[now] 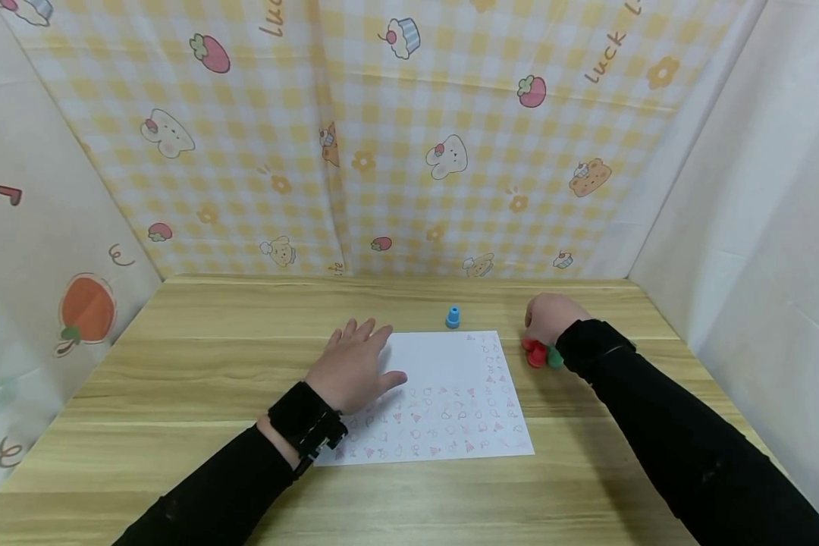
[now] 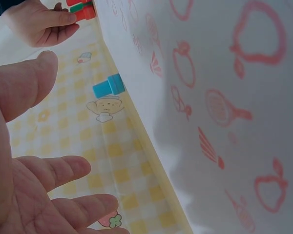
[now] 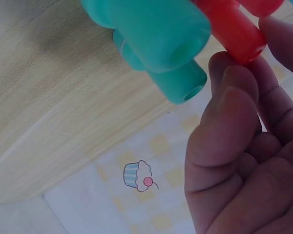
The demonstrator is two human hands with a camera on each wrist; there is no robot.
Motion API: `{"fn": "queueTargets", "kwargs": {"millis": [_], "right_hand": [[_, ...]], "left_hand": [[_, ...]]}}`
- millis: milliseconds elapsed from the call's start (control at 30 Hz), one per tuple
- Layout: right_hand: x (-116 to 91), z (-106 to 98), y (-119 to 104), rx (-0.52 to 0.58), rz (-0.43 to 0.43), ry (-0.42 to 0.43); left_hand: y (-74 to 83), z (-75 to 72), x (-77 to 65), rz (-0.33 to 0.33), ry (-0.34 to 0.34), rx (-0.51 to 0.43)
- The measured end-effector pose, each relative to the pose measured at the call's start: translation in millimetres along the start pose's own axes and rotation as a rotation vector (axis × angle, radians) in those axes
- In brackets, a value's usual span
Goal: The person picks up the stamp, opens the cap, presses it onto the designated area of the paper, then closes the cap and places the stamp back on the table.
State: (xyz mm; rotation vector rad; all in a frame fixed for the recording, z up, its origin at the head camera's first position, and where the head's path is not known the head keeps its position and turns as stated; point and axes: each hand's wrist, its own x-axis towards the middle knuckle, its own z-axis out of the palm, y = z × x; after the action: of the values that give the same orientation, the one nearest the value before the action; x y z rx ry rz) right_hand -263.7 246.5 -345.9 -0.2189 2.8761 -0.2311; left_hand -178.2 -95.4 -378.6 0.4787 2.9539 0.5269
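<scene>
A white sheet of paper (image 1: 437, 360) carries rows of small red stamped pictures, among them apples (image 2: 271, 187), rackets and shuttlecocks. My left hand (image 1: 351, 371) lies over the sheet's left side, fingers straight and spread. Right of the paper, my right hand (image 1: 553, 317) pinches a red stamp (image 3: 241, 39) between thumb and fingers. Another red stamp (image 3: 261, 4) stands close by. Beside them are green stamps (image 3: 178, 80), partly hidden by the right hand in the head view.
A blue stamp (image 1: 453, 317) stands just behind the paper's back edge. The wooden table (image 1: 198, 356) ends at a yellow checked cloth (image 1: 396, 205) behind, with white cloth (image 1: 751, 227) on the right side.
</scene>
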Motion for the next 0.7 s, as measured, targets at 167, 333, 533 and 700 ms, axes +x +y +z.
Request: {"fn": "queueTargets", "kwargs": {"millis": [167, 333, 533, 700], "right_hand": [[-0.5, -0.4, -1.0, 0.009, 0.008, 0.001], [-2.7, -1.0, -4.1, 0.026, 0.024, 0.005], [-6.1, -2.0, -12.3, 0.013, 0.006, 0.025], [-8.5, -2.2, -20.5, 0.036, -0.01, 0.034]], "left_hand": [[1.3, 0.3, 0.1, -0.001, -0.005, -0.004], [2.1, 0.5, 0.3, -0.003, -0.003, -0.004], [3.0, 1.2, 0.4, -0.007, -0.004, -0.002], [3.5, 1.5, 0.0, -0.008, -0.008, -0.002]]}}
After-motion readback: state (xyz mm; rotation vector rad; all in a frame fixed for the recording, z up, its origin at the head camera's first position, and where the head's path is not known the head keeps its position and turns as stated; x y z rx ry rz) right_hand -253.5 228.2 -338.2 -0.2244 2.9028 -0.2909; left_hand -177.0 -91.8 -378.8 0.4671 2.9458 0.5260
